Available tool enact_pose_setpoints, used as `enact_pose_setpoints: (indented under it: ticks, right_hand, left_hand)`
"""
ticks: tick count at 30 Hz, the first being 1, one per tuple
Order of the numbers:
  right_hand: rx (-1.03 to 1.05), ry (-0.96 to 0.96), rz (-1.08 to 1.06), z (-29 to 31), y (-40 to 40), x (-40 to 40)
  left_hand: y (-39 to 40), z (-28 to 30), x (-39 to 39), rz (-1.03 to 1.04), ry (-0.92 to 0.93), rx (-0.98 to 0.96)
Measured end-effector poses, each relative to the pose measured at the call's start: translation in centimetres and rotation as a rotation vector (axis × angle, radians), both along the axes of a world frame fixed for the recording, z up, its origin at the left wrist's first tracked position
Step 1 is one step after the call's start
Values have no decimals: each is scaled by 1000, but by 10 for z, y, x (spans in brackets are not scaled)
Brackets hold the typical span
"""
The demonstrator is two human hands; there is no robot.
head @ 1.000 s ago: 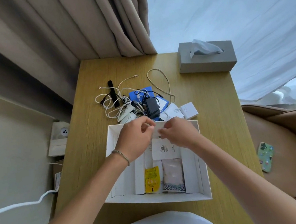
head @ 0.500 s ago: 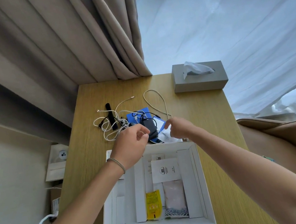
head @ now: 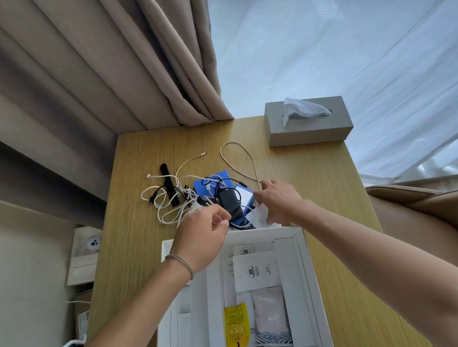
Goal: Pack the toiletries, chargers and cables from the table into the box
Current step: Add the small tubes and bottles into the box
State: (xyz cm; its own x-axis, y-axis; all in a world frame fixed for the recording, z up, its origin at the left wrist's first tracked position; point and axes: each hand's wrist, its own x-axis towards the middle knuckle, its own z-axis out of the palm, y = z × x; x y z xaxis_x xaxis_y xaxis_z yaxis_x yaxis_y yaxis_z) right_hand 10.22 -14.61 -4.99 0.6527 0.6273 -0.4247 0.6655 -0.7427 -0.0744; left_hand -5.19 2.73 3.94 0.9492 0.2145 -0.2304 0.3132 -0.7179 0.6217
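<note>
- We are looking down at a wooden table [head: 307,185] set against beige curtains [head: 105,73] and a sheer white drape [head: 350,36], with a grey tissue box [head: 308,125] sitting at its far right corner.
- A white box [head: 314,294] is lying open at the near edge of the table, divided by upright white partitions.
- In its middle compartment we are seeing a white leaflet [head: 254,270], a yellow sachet [head: 236,326] and a pale pink packet [head: 271,315] with a striped lower end.
- Just beyond the far rim of the box, a tangle of white cables [head: 166,200] is lying with a black strap [head: 170,188], a blue card [head: 212,181] and a black charger [head: 230,202] piled together.
- A cream cable [head: 244,156] is looping away from the pile toward the tissue box.
- Our left hand [head: 202,239] is hovering over the box's far left corner with its fingers curled toward the pile; we cannot tell whether it has hold of anything.
- Our right hand [head: 281,204] is reaching over the pile's right side, fingers loosely bent and touching a small white packet [head: 259,216] beside the charger; whether it is gripping the packet is unclear.
- A tan armchair [head: 442,215] is standing to the right of the table.
</note>
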Motion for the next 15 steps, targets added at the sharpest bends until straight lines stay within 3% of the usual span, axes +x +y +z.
enact_pose_setpoints:
  ticks: [3, 6, 10, 15]
  right_hand:
    - [-21, -108, -79, 8, -3, 4]
    - [51, -52, -291, 15, -13, 8]
    - [328, 104, -604, 27, -31, 10]
    - [711, 164, -942, 37, -54, 7]
  left_hand:
    - [-3, -2, 9, -21, 6, -4]
    - [-11, -1, 21, -59, 7, -12]
    - [-24, -3, 41, -123, 37, -9]
    - [-40, -20, 70, -216, 156, 46]
